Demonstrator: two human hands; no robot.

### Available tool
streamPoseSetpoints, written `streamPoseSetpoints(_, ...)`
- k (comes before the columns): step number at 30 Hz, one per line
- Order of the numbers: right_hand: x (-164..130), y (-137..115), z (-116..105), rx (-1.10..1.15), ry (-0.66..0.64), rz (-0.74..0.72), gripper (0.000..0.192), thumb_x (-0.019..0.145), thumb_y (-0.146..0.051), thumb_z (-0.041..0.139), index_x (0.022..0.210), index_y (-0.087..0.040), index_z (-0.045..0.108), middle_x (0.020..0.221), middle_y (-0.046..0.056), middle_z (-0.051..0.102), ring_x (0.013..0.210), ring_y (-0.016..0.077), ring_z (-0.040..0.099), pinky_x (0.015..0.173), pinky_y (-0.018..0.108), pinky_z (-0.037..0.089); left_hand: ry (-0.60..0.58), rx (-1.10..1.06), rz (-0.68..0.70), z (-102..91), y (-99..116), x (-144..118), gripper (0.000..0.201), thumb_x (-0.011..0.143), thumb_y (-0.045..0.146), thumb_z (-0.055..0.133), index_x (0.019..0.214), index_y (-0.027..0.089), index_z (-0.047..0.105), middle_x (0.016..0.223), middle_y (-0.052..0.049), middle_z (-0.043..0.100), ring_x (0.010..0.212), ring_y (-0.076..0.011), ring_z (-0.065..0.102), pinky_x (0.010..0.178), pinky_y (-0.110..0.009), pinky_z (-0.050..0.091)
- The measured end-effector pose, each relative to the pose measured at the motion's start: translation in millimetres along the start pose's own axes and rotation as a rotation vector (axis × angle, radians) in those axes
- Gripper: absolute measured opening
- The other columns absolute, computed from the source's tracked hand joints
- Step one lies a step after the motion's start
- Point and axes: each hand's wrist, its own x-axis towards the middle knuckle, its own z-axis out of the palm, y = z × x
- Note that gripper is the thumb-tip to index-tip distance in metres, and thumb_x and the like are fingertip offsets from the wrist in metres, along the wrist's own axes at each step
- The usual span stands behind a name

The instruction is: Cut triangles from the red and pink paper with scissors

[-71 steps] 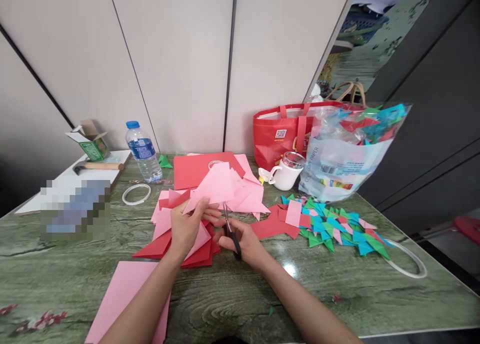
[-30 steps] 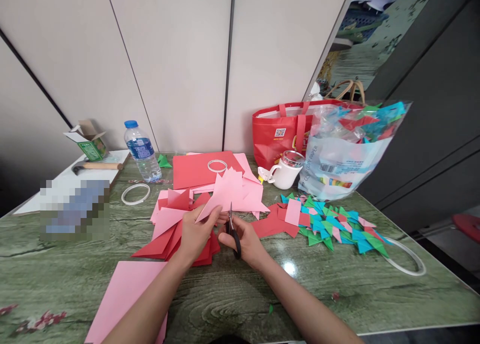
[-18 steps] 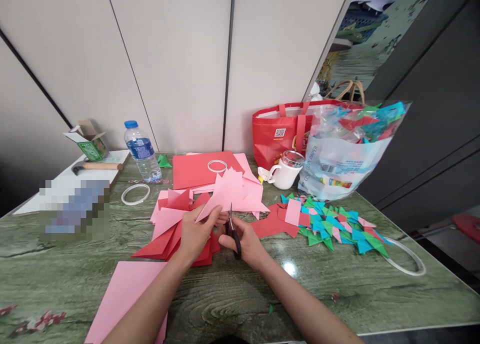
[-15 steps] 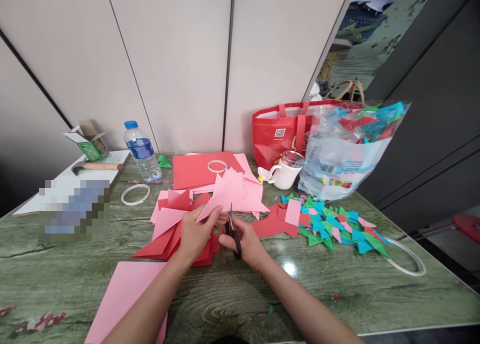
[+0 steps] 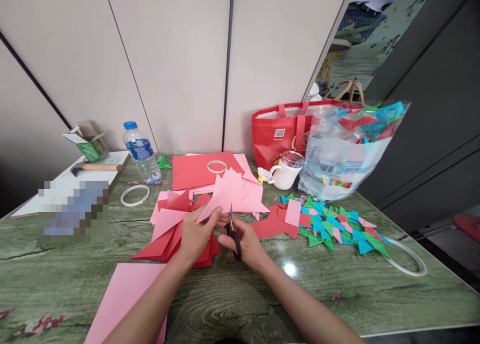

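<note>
- My left hand (image 5: 195,234) pinches the pink paper (image 5: 228,194), lifted toward twelve o'clock.
- My right hand (image 5: 245,241) grips the scissors (image 5: 233,231), blades at the paper's three o'clock edge.

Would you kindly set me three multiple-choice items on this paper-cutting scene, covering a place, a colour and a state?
1. Where is the water bottle?
A. far left of the table
B. inside the red bag
C. on the floor

2. What colour is the paper in the left hand?
A. green
B. pink
C. blue

3. What does the right hand hold?
A. mug
B. tape ring
C. scissors

Answers: 1 A, it stands near the cardboard box. 2 B, the raised sheet is pink. 3 C, fingers sit in the black handles.
</note>
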Motion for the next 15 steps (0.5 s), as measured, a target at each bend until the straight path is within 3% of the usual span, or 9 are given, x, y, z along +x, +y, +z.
streamPoseSetpoints(11,0.8,6.0,-0.1,0.012,0.02,-0.005,0.038,0.064,-0.044,0.07,0.083,-0.016,0.053,0.062,-0.003,0.046,0.055,0.0091,0.037,0.05,0.022,0.03,-0.035,-0.086,-0.097,-0.7,4.2,-0.2,0.016,0.071,0.027,0.063,0.066,0.013,0.068,0.064,-0.003,0.071,0.054,-0.0174,0.066,0.055,-0.026,0.055)
streamPoseSetpoints(15,0.7,6.1,1.2,0.015,0.04,-0.006,0.036,0.062,-0.042,0.072,0.079,-0.016,0.053,0.058,-0.005,0.044,0.051,0.0076,0.034,0.048,0.021,0.029,-0.026,-0.074,-0.088,-1.0,5.7,-0.2,0.016,0.071,0.028,0.063,0.065,0.014,0.068,0.063,-0.003,0.071,0.053,-0.017,0.065,0.054,-0.025,0.055)
